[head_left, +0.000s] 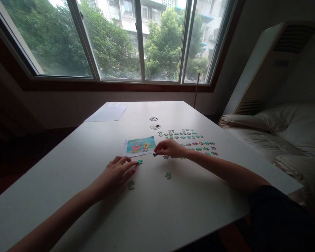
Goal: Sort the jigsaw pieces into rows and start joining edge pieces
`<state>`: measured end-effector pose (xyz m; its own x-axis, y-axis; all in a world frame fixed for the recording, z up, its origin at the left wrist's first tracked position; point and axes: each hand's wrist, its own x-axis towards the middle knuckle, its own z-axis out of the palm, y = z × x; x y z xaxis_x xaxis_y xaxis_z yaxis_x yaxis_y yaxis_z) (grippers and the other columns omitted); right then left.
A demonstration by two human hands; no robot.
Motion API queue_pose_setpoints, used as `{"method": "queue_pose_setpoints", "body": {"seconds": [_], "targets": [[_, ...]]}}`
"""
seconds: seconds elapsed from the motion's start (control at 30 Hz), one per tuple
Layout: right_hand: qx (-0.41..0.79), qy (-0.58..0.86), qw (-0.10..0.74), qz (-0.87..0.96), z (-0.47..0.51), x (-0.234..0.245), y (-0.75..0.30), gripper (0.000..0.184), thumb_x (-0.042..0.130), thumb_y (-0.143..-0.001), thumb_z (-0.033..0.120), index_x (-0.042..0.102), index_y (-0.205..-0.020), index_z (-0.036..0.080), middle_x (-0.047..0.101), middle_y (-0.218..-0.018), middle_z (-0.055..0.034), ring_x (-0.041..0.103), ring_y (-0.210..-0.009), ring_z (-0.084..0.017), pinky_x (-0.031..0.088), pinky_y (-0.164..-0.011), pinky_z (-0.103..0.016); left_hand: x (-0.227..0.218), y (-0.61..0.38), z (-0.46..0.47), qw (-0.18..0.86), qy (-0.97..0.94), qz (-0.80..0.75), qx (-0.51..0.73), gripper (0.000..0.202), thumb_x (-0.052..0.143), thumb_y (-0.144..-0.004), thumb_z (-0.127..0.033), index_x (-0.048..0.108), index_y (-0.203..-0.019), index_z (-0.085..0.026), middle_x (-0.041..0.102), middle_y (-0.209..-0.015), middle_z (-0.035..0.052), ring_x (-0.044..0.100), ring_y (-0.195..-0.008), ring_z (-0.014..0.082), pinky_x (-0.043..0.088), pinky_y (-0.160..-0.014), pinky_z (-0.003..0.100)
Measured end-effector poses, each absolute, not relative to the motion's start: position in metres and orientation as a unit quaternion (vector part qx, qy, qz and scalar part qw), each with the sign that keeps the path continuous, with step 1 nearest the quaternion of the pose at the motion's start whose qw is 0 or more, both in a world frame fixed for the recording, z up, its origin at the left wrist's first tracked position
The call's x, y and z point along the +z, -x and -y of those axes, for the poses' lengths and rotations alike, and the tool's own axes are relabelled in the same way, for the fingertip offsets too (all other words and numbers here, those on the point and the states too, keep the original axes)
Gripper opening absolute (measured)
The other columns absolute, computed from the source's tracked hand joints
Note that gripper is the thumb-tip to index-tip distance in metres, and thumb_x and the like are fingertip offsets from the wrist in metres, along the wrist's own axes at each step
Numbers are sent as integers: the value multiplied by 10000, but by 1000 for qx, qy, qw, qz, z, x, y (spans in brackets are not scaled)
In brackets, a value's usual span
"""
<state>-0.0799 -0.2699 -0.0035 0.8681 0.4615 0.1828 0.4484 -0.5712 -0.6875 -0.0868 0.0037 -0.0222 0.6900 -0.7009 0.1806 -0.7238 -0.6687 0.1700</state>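
Note:
My left hand lies flat on the white table, fingers stretched out, its fingertips touching a small teal puzzle piece. My right hand is pinched on a dark puzzle piece just below the lower right corner of a colourful cartoon reference picture. Two more loose pieces lie nearer to me, one by my left hand and one towards the middle. Several pieces are spread out in rows beyond my right hand.
A sheet of paper lies at the table's far left. Two small round items sit near the far middle. A pale sofa stands right of the table, a floor air conditioner behind it. Large windows fill the far wall.

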Motion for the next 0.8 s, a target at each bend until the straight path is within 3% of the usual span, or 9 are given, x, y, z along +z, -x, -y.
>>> {"method": "queue_pose_setpoints", "body": {"seconds": [0.23, 0.43, 0.57, 0.67, 0.8], "targets": [[53, 863, 425, 266, 249, -10, 88, 218, 608, -716, 245, 665, -901, 145, 680, -759, -40, 606, -657, -107, 429, -585, -183, -15, 86, 9, 197, -888, 412, 60, 315, 408, -850, -382, 600, -1057, -244, 575, -1047, 73, 455, -996, 240, 389, -849, 392], [66, 808, 527, 255, 227, -13, 97, 231, 632, -700, 270, 631, -886, 132, 678, -782, -67, 635, -722, -141, 471, -609, -213, -9, 92, 10, 319, -896, 309, 15, 321, 469, -799, -448, 654, -908, -209, 647, -851, 46, 556, -770, 190, 436, -610, 270], [32, 785, 562, 259, 215, -13, 101, 182, 637, -695, 257, 628, -828, 134, 664, -735, -46, 634, -729, -138, 483, -636, -221, -9, 96, 14, 377, -878, 295, -22, 300, 518, -767, -439, 669, -816, -185, 671, -797, 34, 580, -752, 184, 442, -666, 269], [-6, 810, 521, 271, 215, -13, 102, 164, 616, -723, 260, 630, -838, 144, 662, -749, -39, 623, -720, -125, 470, -632, -209, -9, 94, 13, 379, -882, 278, -14, 322, 524, -755, -449, 673, -819, -170, 678, -770, 37, 585, -722, 187, 438, -655, 270], [-82, 866, 367, 329, 222, -13, 101, 155, 565, -777, 245, 643, -883, 163, 664, -818, -45, 589, -699, -110, 444, -660, -220, -6, 86, 2, 326, -917, 230, 5, 370, 505, -744, -486, 682, -834, -174, 690, -797, 45, 586, -723, 205, 424, -638, 279]]}}
